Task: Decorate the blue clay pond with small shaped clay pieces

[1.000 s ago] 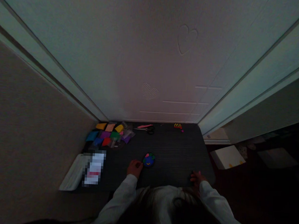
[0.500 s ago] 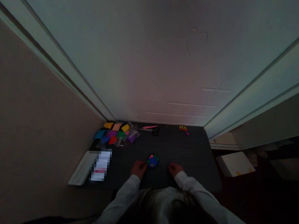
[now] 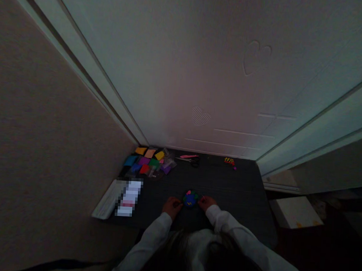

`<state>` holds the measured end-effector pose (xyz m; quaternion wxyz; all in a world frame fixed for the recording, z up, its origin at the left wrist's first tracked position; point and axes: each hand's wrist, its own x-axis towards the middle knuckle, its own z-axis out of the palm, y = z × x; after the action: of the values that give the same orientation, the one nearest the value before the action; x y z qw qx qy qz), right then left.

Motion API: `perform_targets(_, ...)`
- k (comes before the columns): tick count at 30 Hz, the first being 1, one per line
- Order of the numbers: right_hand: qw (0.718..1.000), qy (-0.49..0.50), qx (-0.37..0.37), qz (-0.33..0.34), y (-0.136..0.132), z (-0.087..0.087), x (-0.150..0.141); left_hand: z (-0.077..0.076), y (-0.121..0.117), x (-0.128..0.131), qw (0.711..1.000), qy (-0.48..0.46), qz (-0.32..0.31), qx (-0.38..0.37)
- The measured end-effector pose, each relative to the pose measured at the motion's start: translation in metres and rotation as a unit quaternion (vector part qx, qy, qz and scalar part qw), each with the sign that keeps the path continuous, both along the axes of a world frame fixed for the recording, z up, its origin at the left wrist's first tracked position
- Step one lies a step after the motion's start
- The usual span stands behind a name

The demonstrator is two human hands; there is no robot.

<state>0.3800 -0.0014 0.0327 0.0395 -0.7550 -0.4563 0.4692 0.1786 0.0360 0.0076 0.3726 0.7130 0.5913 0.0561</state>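
Note:
A small round blue piece [image 3: 190,199] with green, pink and yellow bits on it lies on the dark table [image 3: 227,186] just in front of me. My left hand [image 3: 171,207] rests at its left side with the fingers curled, touching or nearly touching it. At its right edge, my right hand [image 3: 207,202] has its fingers bent toward it. The picture is too dark and small to show whether either hand grips the piece. White sleeves cover both arms.
Several coloured bags [image 3: 147,163] lie at the table's back left, scissors with a pink strip [image 3: 189,158] at the back middle, and a small red and yellow cluster [image 3: 229,161] at the back right. A white tray with papers [image 3: 117,193] sits left. A wall stands behind.
My right hand has come from the table's right edge leftward to the round piece. The left hand stays beside it. The view has shifted left.

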Motion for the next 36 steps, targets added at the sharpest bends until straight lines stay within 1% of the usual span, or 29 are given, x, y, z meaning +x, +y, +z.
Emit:
perform_targets(7,1.000,0.001,-0.028,-0.013,0.005,0.003,-0.003,0.002,0.001,0.000,1.000,-0.016,0.007,-0.014)
perform_targets(12,0.999,0.007,-0.036,-0.019,0.007,0.001,-0.004,0.001,-0.001,0.002,0.998,-0.037,0.038,-0.021)
perform_targets(16,0.999,0.012,-0.034,-0.028,0.007,-0.001,-0.004,0.005,-0.003,0.003,0.996,-0.061,0.059,-0.026)
perform_targets(24,0.999,0.020,-0.037,-0.029,0.007,-0.002,-0.004,0.017,-0.001,0.004,0.996,-0.074,0.041,-0.038)
perform_targets(32,0.998,0.003,-0.050,-0.025,0.006,0.001,-0.006,0.021,-0.003,0.008,0.997,-0.063,0.042,-0.018)
perform_targets(36,0.998,0.002,-0.055,-0.028,0.007,0.003,-0.006,0.019,-0.004,0.007,0.997,-0.064,0.046,-0.010)
